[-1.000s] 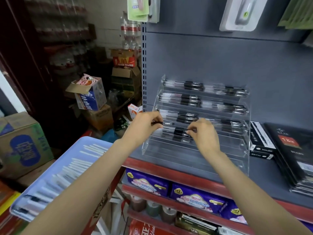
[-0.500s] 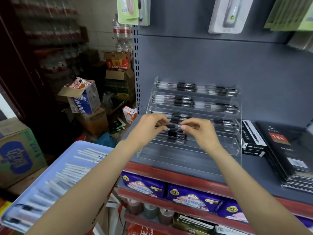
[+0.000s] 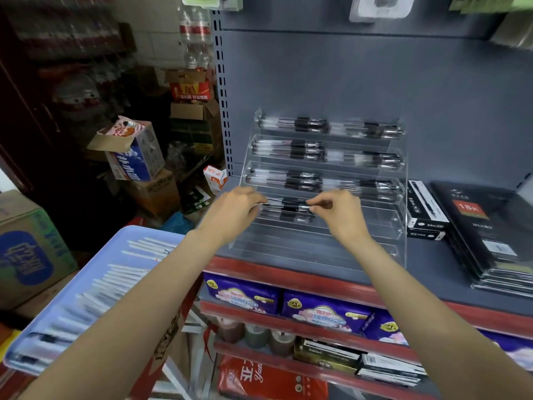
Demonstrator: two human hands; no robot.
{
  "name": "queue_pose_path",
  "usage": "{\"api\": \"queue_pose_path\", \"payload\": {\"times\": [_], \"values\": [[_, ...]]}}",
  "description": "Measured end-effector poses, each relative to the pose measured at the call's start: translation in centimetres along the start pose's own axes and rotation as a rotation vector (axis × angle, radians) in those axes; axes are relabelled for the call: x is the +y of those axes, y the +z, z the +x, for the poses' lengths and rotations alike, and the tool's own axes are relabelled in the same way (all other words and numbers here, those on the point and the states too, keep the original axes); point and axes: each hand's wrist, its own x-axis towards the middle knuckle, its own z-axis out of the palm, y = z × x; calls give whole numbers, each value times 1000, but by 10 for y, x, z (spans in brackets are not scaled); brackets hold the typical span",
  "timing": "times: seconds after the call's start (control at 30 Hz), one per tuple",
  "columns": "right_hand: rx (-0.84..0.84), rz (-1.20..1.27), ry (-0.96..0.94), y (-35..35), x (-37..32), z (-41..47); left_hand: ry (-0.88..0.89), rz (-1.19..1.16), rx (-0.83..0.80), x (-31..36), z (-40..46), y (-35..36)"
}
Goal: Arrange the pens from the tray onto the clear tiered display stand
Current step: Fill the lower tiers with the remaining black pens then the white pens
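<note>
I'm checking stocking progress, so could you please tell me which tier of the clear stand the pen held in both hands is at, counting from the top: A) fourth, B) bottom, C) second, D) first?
A: the left hand and right hand pinch the pen over the clear stand's fourth tier.

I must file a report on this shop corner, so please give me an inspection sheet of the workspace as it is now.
Surface: grey shelf with red front edge.
Job's things: clear stand on the shelf, pens on its upper four tiers, lowest tiers bare; blue tray at left with more pens.
Clutter: black pen boxes and stacked diaries right of the stand.
Hands: left hand and right hand each pinch an end of a pen at the fourth tier.
Cables: nothing seen.
Surroundings: cartons on the floor at left; purple packs on the shelf below.
</note>
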Motion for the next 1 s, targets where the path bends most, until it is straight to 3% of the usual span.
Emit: {"api": "queue_pose_path", "payload": {"times": [0.27, 0.43, 0.57, 0.73, 1.0], "values": [[-101, -90, -14, 1, -9, 3, 27, 173, 16, -5, 0, 6], [-53, -151, -38, 6, -15, -1, 2, 131, 43, -2, -1, 7], [-67, -65, -77, 18, -41, -10, -52, -18, 118, -5, -10, -2], [-182, 48, -143, 62, -91, -28, -145, -159, 210, -38, -57, -18], [-546, 109, -145, 204, -173, -93, -496, -214, 109, -159, -205, -20]]}}
